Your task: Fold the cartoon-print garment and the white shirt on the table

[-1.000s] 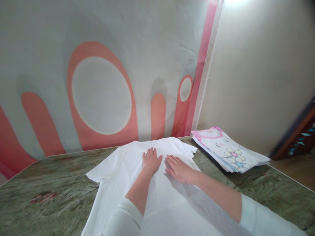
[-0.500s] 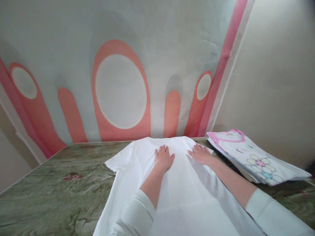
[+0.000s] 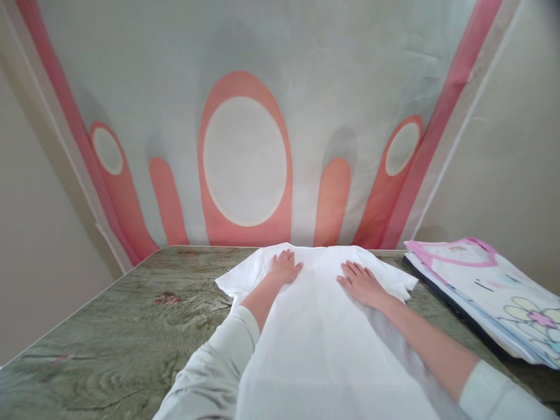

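A white short-sleeved T-shirt (image 3: 324,344) lies spread on the wood-patterned table, its neck end at the far edge and both sleeves out to the sides. My left hand (image 3: 284,268) rests flat on its upper left part, near the shoulder, fingers stretched out. On the upper right part lies my right hand (image 3: 362,284), palm down with the fingers extended. Neither hand grips the cloth. My forearms cover parts of the shirt's sides, and its lower end runs out of view at the bottom.
To the right is a stack of folded clothes (image 3: 476,280), the top one white with pink trim and a flower print. The wood-patterned table (image 3: 131,326) ends at a wall hanging (image 3: 376,76) with pink-orange shapes.
My hands have moved farther apart over the shirt. The right sleeve, partly hidden before, now lies spread outward. The camera view has shifted, so the clothes stack sits farther right.
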The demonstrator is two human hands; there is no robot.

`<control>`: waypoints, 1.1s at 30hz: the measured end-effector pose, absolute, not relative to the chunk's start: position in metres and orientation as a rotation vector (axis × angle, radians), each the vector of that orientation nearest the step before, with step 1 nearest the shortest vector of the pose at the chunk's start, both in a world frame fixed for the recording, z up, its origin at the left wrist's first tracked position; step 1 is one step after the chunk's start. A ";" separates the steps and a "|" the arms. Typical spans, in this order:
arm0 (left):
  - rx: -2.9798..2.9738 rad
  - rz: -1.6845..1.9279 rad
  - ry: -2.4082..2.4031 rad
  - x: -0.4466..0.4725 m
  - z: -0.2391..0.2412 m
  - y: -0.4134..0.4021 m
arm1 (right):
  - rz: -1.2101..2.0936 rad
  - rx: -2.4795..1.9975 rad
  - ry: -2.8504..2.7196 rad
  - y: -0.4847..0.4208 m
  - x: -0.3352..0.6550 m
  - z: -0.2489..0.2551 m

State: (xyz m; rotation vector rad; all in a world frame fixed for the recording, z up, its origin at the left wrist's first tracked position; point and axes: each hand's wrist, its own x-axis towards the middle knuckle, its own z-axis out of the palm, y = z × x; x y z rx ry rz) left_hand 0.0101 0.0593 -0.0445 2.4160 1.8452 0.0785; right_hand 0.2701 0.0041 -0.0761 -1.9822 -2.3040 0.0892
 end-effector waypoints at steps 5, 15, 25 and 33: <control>2.464 0.036 1.867 -0.035 -0.041 0.075 | 0.074 -1.978 -2.294 0.004 0.269 -0.076; 2.439 -0.024 1.928 -0.042 -0.029 0.077 | 0.062 -1.979 -2.288 0.004 0.271 -0.079; 2.647 -0.009 1.494 -0.015 -0.025 -0.041 | -0.028 -1.963 -2.236 -0.014 0.254 -0.061; 2.644 0.073 1.521 -0.020 -0.025 -0.076 | 0.205 -1.547 -2.536 -0.076 0.199 -0.051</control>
